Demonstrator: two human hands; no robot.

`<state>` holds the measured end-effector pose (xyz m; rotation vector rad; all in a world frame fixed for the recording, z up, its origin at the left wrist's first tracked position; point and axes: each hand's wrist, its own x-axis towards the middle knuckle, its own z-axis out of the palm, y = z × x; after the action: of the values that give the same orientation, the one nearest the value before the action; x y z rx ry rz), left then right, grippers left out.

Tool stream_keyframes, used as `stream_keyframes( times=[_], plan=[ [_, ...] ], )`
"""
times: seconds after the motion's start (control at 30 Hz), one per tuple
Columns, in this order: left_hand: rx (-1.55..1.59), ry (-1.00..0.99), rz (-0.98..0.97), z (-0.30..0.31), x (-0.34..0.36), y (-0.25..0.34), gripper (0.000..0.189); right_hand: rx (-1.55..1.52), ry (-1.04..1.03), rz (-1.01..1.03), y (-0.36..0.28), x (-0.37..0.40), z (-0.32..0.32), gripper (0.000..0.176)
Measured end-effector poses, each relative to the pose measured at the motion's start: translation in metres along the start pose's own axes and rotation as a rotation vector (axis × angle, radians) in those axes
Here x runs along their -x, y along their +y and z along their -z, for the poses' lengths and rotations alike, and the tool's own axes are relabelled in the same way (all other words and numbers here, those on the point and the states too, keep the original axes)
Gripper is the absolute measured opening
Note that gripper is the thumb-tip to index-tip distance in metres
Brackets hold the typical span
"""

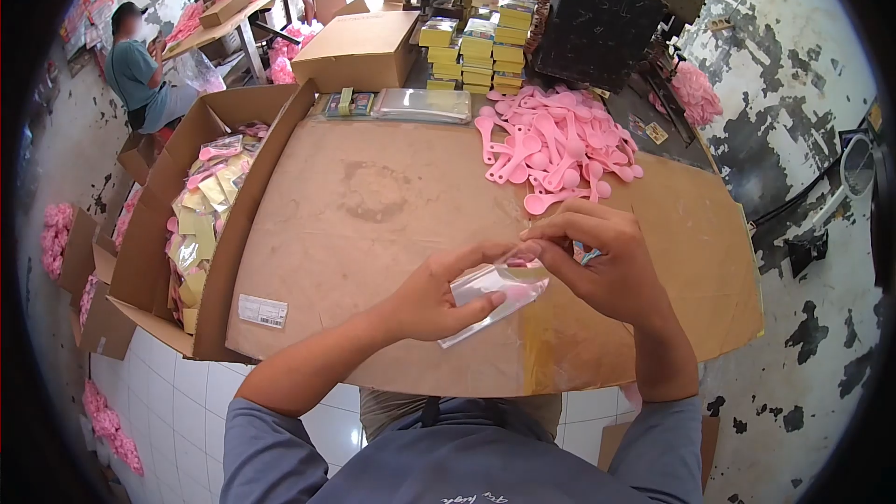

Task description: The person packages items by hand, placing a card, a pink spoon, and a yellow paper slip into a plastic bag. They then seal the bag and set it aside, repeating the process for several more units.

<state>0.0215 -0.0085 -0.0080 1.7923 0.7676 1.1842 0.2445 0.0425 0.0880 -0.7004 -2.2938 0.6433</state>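
Observation:
A clear plastic bag [471, 317] is tilted over the front of the cardboard-covered table [373, 233]. My left hand [446, 291] is closed on its left side, thumb on top. Something pink, seemingly a spoon [516, 295], shows through the plastic. The fingers of my right hand [605, 261] are pinched together at the bag's upper end, close to my left fingertips. A small blue patch shows beneath the right fingers; I cannot make out what it is. Just beyond my hands lies a heap of pink measuring spoons [560, 140].
Left of the table, an open carton [271, 163] holds many filled bags. Along the back are flat clear bags [423, 105], a card bundle [350, 104], yellow-edged card stacks [476, 51], a large box [359, 49] and a dark machine [597, 23]. A person [138, 75] sits far left.

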Motion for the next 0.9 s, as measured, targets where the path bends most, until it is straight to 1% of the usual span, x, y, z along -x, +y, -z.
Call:
stream_keyframes(
  times=[0.07, 0.17, 0.27, 0.37, 0.47, 0.57, 0.67, 0.77, 0.87, 0.9],
  plan=[
    [-0.074, 0.082, -0.016, -0.005, -0.002, 0.001, 0.038, 0.017, 0.008, 0.027, 0.001, 0.0, -0.002, 0.008],
    [-0.006, 0.119, -0.051, -0.004, -0.005, -0.006, 0.033, 0.013, 0.011, 0.052, 0.001, 0.001, -0.011, 0.009],
    [-0.033, 0.134, 0.015, -0.003, -0.001, -0.007, 0.028, 0.017, 0.029, 0.065, 0.0, 0.001, -0.016, 0.011],
    [0.241, 0.167, 0.16, -0.006, -0.001, 0.001, 0.025, 0.031, 0.034, 0.053, 0.006, 0.002, -0.019, 0.013],
    [0.311, 0.237, 0.206, -0.007, -0.004, 0.0, 0.026, 0.172, 0.329, 0.226, 0.013, -0.004, -0.033, 0.019],
    [0.106, 0.212, 0.233, -0.002, -0.001, 0.005, 0.028, 0.468, 0.262, 0.421, 0.013, -0.005, -0.031, 0.028],
    [-0.149, 0.235, 0.105, -0.004, 0.001, 0.007, 0.031, 0.6, 0.229, 0.421, 0.009, -0.004, -0.038, 0.032],
    [-0.241, 0.255, 0.01, -0.007, 0.001, 0.001, 0.034, 0.793, 0.177, 0.5, 0.014, -0.003, -0.043, 0.035],
    [-0.377, 0.207, 0.012, -0.005, 0.002, -0.011, 0.037, 0.833, 0.144, 0.44, 0.017, -0.002, -0.048, 0.028],
    [-0.4, 0.165, 0.03, -0.004, 0.002, -0.009, 0.037, 0.789, 0.201, 0.414, 0.02, -0.003, -0.046, 0.024]
  ],
)
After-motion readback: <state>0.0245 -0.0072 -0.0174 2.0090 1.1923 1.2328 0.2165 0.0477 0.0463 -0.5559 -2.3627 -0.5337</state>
